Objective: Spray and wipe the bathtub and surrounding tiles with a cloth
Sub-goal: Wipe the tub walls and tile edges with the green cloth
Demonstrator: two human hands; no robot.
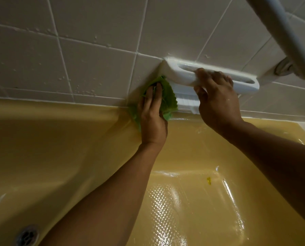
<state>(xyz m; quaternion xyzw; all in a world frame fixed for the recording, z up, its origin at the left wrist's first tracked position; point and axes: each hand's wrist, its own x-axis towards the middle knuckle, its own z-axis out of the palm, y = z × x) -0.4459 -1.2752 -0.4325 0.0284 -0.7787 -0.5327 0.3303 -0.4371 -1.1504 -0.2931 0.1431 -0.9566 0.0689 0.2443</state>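
Note:
A yellow bathtub (63, 148) fills the lower part of the view, below a wall of pale square tiles (95, 64) speckled with droplets. My left hand (152, 114) holds a green cloth (167, 98) against the tiles just above the tub's rim, at the left end of a white ceramic soap holder (251, 83) set in the wall. My right hand (217, 102) grips the front bar of that holder, fingers curled over its top and thumb below. No spray bottle is in view.
A thick grey-white rail (288, 32) slants across the upper right, ending at a round wall mount. The tub's metal drain (26, 236) sits at the lower left. A small yellow speck (208, 180) lies on the wet textured tub floor.

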